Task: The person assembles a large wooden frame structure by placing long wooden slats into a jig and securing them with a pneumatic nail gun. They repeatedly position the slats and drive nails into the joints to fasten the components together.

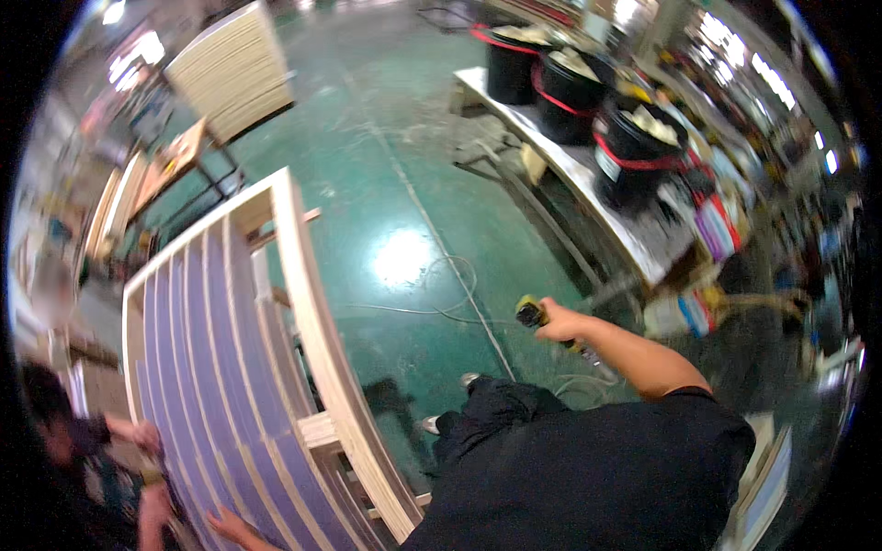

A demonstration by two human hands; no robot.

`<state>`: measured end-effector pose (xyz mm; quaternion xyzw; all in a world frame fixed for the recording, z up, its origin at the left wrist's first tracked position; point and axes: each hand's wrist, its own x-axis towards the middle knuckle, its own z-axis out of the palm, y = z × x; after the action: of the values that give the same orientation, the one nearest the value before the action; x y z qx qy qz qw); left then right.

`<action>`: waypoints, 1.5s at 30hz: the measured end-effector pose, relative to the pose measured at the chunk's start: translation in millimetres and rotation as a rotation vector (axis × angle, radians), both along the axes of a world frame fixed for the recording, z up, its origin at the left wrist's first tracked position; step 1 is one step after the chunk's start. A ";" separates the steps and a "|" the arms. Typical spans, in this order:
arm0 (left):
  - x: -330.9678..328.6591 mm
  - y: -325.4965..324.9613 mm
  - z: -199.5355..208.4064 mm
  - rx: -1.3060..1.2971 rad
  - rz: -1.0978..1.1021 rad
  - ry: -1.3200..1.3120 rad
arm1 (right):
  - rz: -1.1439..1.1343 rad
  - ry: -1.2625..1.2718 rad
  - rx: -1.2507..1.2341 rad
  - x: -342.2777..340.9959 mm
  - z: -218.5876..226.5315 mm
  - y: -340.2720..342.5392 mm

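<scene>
My right hand [562, 323] is wrapped round a yellow-green and black handheld power tool [527, 310], held out over the floor to the right of a wooden frame. Which kind of tool it is cannot be made out. At the lower left my left hand [231, 525] reaches over a slatted panel of purple-grey boards [207, 367] with pale strips between them. Its fingers are extended close to the boards; whether they touch is unclear. A pale timber frame [317, 303] surrounds the boards.
A co-worker [69, 459] leans at the panel's left side, both hands near its edge. A thin hose [441, 310] loops across the green floor. Black buckets [570, 96] stand on a bench [542, 138] at the right. Stacked boards [230, 73] stand far left, near a small table [188, 151].
</scene>
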<state>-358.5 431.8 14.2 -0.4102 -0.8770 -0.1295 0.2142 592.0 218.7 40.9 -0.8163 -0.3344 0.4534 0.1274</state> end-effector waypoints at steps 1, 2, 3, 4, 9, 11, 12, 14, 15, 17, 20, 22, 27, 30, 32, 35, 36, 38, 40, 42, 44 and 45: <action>18.6 -1.4 0.8 0.070 -0.016 0.060 | -0.111 -0.045 -0.054 35.2 -31.8 -50.5; 48.6 -0.7 2.1 0.105 -0.077 0.031 | -0.209 -0.092 -0.111 73.3 -65.8 -102.2; 76.3 -3.7 5.1 0.121 -0.148 -0.026 | -0.290 -0.178 -0.118 114.1 -95.5 -149.9; 87.1 -21.0 13.2 0.124 -0.208 -0.101 | -0.339 -0.261 -0.117 127.7 -100.4 -169.6; 333.7 -101.3 40.5 0.087 -0.822 -0.583 | -0.536 -0.445 -0.383 281.0 -131.4 -289.7; 472.9 -176.1 72.5 0.024 -1.016 -0.560 | -0.488 -0.519 -0.368 338.3 -141.5 -293.3; 521.8 -217.7 79.4 -0.057 -1.081 -0.557 | -0.494 -0.501 -0.375 359.7 -141.9 -280.7; 581.5 -291.7 70.4 -0.331 -1.207 -0.592 | -0.416 -0.563 -0.267 390.2 -163.6 -261.9; 599.8 -321.0 53.5 -0.433 -1.165 -0.714 | -0.387 -0.601 -0.225 409.2 -170.7 -259.6; 591.3 -406.4 -6.9 -0.722 -0.990 -0.886 | -0.336 -0.620 -0.213 442.8 -185.9 -255.4; 556.8 -510.6 -70.5 -1.065 -0.603 -1.115 | -0.282 -0.699 -0.169 481.6 -198.5 -265.9; 514.6 -593.9 -97.3 -1.056 -0.319 -1.162 | -0.322 -0.671 -0.298 456.7 -183.7 -243.3; 465.1 -839.1 -189.0 -0.694 0.151 -1.369 | 0.516 -1.035 -0.022 302.4 -221.9 -219.7; 550.2 -925.9 -231.7 -0.217 0.120 -1.468 | 1.665 -0.544 -0.479 177.2 -298.3 -234.4; 598.3 -943.6 -272.1 0.063 0.044 -1.495 | 2.063 -0.330 -0.432 113.5 -392.7 -245.2; 599.1 -1065.3 -272.0 0.122 0.149 -1.189 | 2.643 -0.017 0.214 -139.3 -399.8 -373.6; 595.0 -1102.7 -268.4 0.130 0.251 -1.195 | 2.719 0.044 0.342 -202.6 -378.5 -431.5; 596.8 -1181.7 -264.9 0.242 0.286 -1.317 | 2.539 0.275 0.047 -286.4 -346.9 -504.2; 570.7 -1241.1 -234.3 0.241 0.593 -1.427 | 2.184 0.333 -0.223 -352.8 -332.1 -545.8; 576.1 -1304.7 -225.8 0.363 0.878 -1.448 | 2.019 0.172 -0.275 -403.2 -279.4 -588.6; 586.3 -1378.4 -219.7 0.456 1.051 -1.408 | 2.096 0.007 -0.356 -411.4 -278.4 -606.9; 599.2 -1408.5 -237.7 0.500 1.141 -1.363 | 2.119 -0.078 -0.561 -440.6 -286.3 -609.4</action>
<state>240.7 -976.7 -223.5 0.3072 -0.8293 -0.4036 -0.2346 151.5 -390.8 -245.4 -0.1286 -0.7553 0.3667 -0.5278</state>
